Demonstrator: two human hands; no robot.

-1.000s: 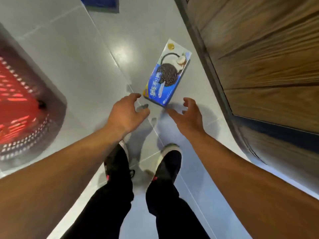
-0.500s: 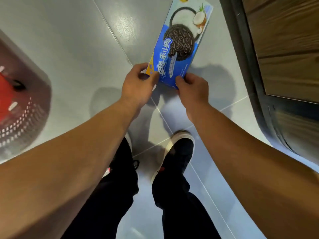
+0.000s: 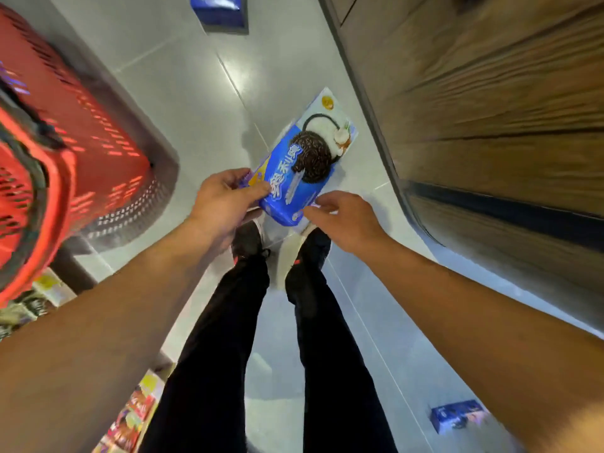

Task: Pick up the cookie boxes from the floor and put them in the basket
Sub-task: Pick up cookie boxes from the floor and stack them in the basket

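The red basket (image 3: 98, 152) waits at nine o'clock. The left hand (image 3: 222, 204) pinches the cookie box (image 3: 304, 165) by its near corner at twelve o'clock; the right hand (image 3: 346, 223) only touches with relaxed fingers, probably steadying it

Cookie box (image 3: 302, 165): blue, with white area, dark brown patterned cookie picture, white lettering, small yellow mark.
Basket (image 3: 81, 119), left of cookie box: red, with slotted wall pattern and dark rim band.
Floor (image 3: 183, 76): pale grey tiles, thin seam lines.
Trousers (image 3: 212, 354): black.
Wall panel (image 3: 490, 109), right of cookie box: brown wood grain.
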